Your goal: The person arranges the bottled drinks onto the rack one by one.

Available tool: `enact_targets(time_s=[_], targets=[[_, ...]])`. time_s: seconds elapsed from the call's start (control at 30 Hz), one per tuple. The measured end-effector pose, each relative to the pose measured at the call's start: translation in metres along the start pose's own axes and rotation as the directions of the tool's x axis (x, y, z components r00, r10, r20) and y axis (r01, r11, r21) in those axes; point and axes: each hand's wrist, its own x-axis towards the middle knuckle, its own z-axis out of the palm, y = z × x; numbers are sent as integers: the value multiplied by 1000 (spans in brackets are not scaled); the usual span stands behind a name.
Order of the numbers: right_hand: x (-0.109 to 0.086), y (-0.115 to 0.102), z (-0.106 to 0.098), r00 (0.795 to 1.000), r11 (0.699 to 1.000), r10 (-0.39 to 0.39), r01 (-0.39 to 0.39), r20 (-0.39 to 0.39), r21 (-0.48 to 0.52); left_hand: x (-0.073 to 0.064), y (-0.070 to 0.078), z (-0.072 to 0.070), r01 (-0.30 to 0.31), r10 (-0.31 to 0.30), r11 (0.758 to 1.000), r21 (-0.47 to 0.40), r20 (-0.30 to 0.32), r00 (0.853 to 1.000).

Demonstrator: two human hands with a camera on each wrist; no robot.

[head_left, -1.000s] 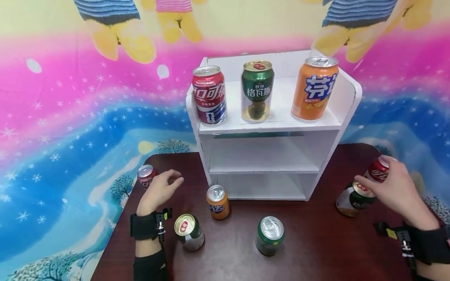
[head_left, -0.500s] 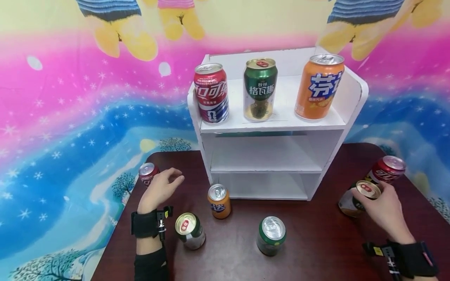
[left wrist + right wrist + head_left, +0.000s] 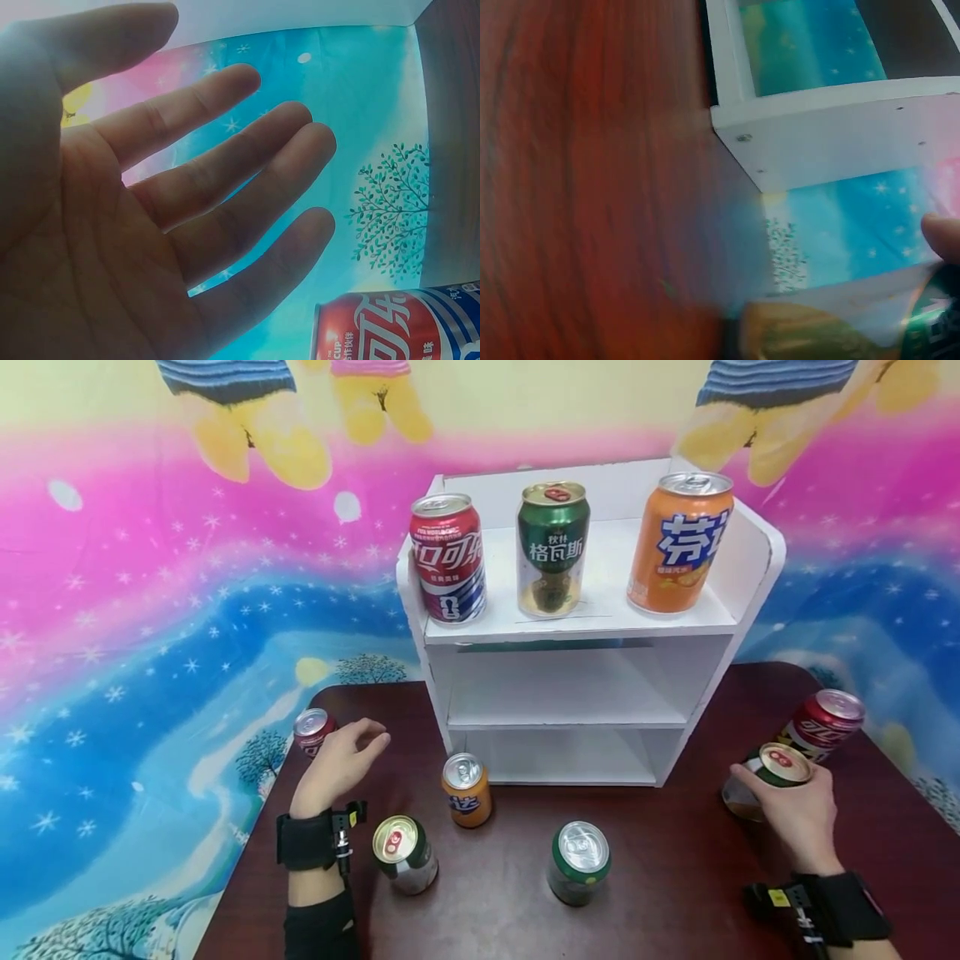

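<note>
My right hand [image 3: 801, 817] is at a green-and-gold kvass can [image 3: 784, 767] standing on the table at the right. The thumb stretches out along the can's left side, its tip a little off the can in the right wrist view, where the can [image 3: 832, 330] lies along the bottom edge. The other fingers are mostly hidden. At the left, my left hand [image 3: 339, 767] hovers empty with loosely spread fingers, clearly seen in the left wrist view. Nearest to it stands a red cola can [image 3: 312, 727], partly covered by the hand.
A white shelf unit [image 3: 577, 631] bears a cola can [image 3: 448, 560], a kvass can [image 3: 553, 547] and an orange soda can [image 3: 681, 543] on top. On the table stand a small orange can [image 3: 467, 793], two green cans [image 3: 405, 856] and another cola can [image 3: 823, 722].
My right hand has come in from the right, past the cola can, and down beside the kvass can, shifting left lately. The left hand has stayed in place.
</note>
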Motion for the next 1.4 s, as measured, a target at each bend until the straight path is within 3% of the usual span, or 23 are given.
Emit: enact_targets(time_s=[0.2,0.5,0.73,1.1,1.3,1.4], targets=[[5,7,1,1000,1000,25,-25,-16,3,1,-2,0,-16,16,1000,7,-16,1000],[10,12,-6,997,990,-82,83,14,-117,1,-3,1,-2,2,1000,10,-9,1000],[14,15,-11,980,963,-181,193,78,-191,2,-3,2,2,-2,1000,18,-5,1000],[18,22,-16,919,889,-345,385,189,-249,3,-4,2,6,-6,1000,18,-8,1000],[14,17,-23,869,842,-402,475,289,-255,5,-4,3,7,-7,1000,22,-4,1000],[12,12,-27,832,810,-434,528,345,-254,6,-3,3,10,-10,1000,24,-5,1000]])
